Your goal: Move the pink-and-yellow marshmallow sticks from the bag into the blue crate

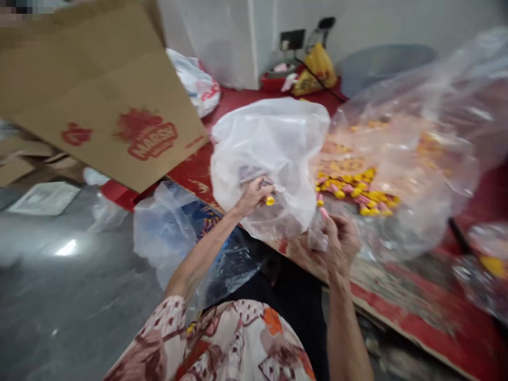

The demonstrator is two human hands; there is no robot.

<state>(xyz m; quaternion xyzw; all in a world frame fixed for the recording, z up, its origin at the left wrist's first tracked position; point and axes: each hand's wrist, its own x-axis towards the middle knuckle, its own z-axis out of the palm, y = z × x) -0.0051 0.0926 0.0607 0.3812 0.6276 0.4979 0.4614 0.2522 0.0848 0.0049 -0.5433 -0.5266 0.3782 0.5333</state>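
My left hand (252,196) is closed on a small clear tube with a yellow cap (270,200), held against a crumpled white plastic bag (273,153). My right hand (339,241) is closed on a small pink-tipped piece (323,211), with something clear under the fingers. Just beyond it a large clear plastic bag (416,159) lies open on the red mat (436,328), holding a heap of yellow and pink small parts (357,190). The whole view is blurred by motion.
A tilted cardboard box (107,100) with a red print stands at the left. A clear bag (174,233) over something blue lies by my left forearm. More bags sit at the far right (484,264). A yellow bag (317,69) and white bag (198,82) lie further back. Grey floor (59,286) at left.
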